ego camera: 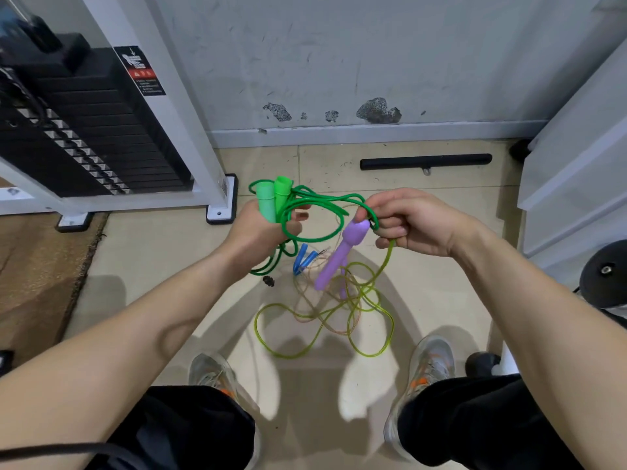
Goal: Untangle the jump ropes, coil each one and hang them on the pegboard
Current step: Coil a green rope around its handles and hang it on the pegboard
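**Freeing the green rope from the purple handle**

My left hand (258,232) is closed around the two green handles (271,201) and some loops of the green rope (325,198). It holds them up at about 10 o'clock from the heap below. My right hand (420,222), at about 2 o'clock, has curled fingers and pinches the green rope just where it goes around the head of the purple handle (339,256). The yellow-green rope (386,256) comes out under the same fingers and falls down to the floor (169,266). I cannot tell if I hold it too.

I think the step now is to take the green loop off the purple handle. To do it well I should not pull the hands apart, because this would make the crossing tighter. It is better to give slack from the left hand, open the loop wider, and pass the purple handle back through it by its narrow end.

The green rope is solid, smooth and a little stiff, so it keeps round curves. The yellow-green rope is a clear tube, thinner, and it lies in loose rings at 6 o'clock, crossing itself many times. The purple handle is matte, with a thick rounded head and a thin shaft. The blue handles (303,257) lie on the floor under my hands. The floor tiles are pale and smooth. The pegboard is not in view.
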Available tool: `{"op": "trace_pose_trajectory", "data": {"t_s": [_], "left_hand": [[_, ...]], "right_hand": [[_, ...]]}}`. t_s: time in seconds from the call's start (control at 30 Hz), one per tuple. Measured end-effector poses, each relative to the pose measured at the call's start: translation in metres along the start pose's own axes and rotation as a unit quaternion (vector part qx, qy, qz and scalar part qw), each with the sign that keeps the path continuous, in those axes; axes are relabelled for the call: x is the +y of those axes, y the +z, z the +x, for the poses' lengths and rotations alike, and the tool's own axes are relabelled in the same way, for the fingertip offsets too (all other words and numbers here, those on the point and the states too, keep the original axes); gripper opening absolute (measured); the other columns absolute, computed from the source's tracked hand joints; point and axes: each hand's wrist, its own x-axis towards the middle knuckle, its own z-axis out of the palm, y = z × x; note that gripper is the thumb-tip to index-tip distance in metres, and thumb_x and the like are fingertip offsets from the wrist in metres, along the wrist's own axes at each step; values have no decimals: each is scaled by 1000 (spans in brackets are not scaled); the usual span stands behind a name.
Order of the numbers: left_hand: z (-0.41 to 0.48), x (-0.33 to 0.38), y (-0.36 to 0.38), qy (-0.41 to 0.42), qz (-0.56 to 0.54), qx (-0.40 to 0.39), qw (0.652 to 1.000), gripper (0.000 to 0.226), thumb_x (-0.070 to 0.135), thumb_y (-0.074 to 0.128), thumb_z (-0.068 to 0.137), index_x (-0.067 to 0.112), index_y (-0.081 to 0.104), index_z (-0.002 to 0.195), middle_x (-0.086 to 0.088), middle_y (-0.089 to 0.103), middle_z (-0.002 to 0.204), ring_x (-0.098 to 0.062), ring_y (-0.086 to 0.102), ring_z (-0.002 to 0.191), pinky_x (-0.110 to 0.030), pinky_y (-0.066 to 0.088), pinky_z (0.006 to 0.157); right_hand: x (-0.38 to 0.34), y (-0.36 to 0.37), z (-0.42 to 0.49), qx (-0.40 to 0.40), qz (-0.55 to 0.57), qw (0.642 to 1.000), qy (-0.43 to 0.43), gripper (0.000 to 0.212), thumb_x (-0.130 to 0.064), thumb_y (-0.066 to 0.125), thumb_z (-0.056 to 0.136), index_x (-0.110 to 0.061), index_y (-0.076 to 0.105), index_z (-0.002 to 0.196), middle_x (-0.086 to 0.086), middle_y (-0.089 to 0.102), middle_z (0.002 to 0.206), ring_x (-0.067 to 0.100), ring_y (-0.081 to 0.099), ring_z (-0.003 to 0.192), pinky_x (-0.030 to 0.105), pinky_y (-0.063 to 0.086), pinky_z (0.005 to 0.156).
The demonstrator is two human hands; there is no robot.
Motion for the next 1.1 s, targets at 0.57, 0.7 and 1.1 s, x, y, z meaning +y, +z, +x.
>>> {"op": "trace_pose_trajectory", "data": {"t_s": [0.57, 0.7, 1.1], "left_hand": [[-22, 19, 38, -145, -312, -75, 936, 27, 11, 62, 92, 0, 66, 116, -1, 72, 105, -12, 54, 66, -23, 43, 64], [-16, 9, 30, -132, -271, -39, 953, 18, 2, 63, 90, 14, 56, 80, -3, 51, 71, -14, 44, 56, -23, 41, 48], [2, 10, -5, -112, 217, -9, 970, 17, 15, 76, 81, 6, 62, 84, -9, 69, 70, -18, 57, 49, -28, 44, 55]], "right_hand": [[7, 40, 4, -3, -258, 966, 1, 29, -20, 88, 70, -6, 75, 92, -8, 65, 78, 12, 59, 68, 29, 44, 57], [6, 42, 3, 11, -242, 970, -31, 11, -13, 83, 77, -15, 74, 83, -4, 62, 68, 8, 51, 58, 27, 43, 53], [21, 8, 21, 243, -423, 871, 59, 64, -24, 57, 93, -21, 36, 153, 11, 33, 154, 34, 28, 142, 43, 28, 117]]}}
